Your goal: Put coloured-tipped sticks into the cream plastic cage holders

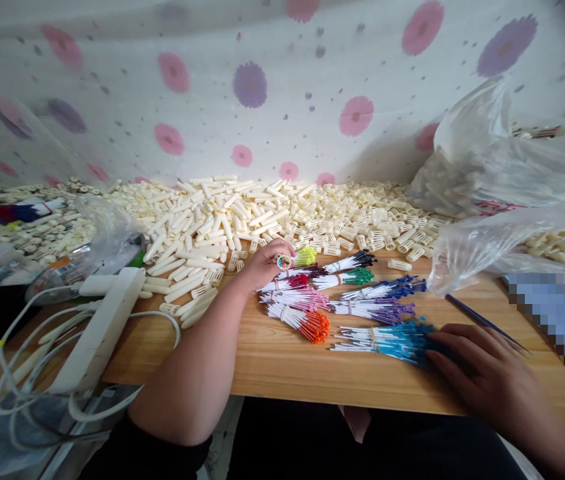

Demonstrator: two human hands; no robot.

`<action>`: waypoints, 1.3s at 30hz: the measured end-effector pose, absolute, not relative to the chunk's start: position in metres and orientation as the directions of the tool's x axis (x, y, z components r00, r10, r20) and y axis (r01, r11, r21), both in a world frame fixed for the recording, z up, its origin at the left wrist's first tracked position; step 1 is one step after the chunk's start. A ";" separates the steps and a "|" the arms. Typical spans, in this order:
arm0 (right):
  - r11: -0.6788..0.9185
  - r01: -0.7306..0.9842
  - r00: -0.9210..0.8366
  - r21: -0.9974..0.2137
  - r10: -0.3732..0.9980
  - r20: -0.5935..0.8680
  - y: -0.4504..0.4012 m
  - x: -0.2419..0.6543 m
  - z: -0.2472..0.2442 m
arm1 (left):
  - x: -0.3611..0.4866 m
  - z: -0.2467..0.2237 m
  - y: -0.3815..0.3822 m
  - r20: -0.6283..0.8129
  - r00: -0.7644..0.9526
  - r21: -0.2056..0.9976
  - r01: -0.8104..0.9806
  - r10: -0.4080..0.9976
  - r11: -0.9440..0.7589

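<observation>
My left hand [266, 262] is wrapped round a cream plastic pen barrel [283, 263]; its open end faces me, with several coloured tips showing inside. My right hand [485, 367] has thumb and fingers at the coloured ends of a light-blue bundle of pen refills [380, 339], closed about some of the tips; how many it grips is hidden. Between the hands lie more banded bundles of white-stemmed refills: orange [312, 325], pink [307, 299], purple [377, 310], dark blue [387, 289], green [357, 277], black [352, 261], red [287, 283] and yellow [305, 256].
Heaped cream barrels [222, 213] and slotted cream pieces [362, 217] cover the back of the wooden table [272, 373]. A white power strip [102, 333] with looping cables stands left. Plastic bags [482, 160] and a dark thin stick [485, 322] lie right.
</observation>
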State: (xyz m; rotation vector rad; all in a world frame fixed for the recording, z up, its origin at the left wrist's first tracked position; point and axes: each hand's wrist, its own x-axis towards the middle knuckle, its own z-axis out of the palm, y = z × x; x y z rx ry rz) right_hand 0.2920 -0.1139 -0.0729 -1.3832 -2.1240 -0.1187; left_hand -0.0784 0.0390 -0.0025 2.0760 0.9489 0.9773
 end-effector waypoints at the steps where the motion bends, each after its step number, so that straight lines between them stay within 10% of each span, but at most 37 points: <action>1: 0.455 0.858 -0.281 -0.238 0.804 0.523 -0.114 0.292 -0.072 | -0.078 -0.001 0.038 0.345 0.480 0.786 0.322 0.807 -0.528; 18: 0.448 0.857 -0.259 -0.257 0.803 0.536 -0.117 0.290 -0.069 | -0.076 0.000 0.035 0.232 0.627 0.800 0.311 0.744 -0.513; 25: 0.536 0.826 -0.275 -0.177 0.656 0.703 -0.096 0.265 0.016 | -0.078 -0.001 0.037 0.225 0.618 0.814 0.306 0.754 -0.493; 30: 0.741 0.655 -0.633 -0.150 0.646 0.426 -0.023 0.197 0.042 | -0.083 -0.003 0.038 0.229 0.589 0.830 0.298 0.775 -0.472; 39: 0.668 0.738 -0.663 -0.101 0.744 0.079 0.045 0.133 0.017 | -0.085 -0.003 0.039 0.193 0.507 0.826 0.378 0.840 -0.418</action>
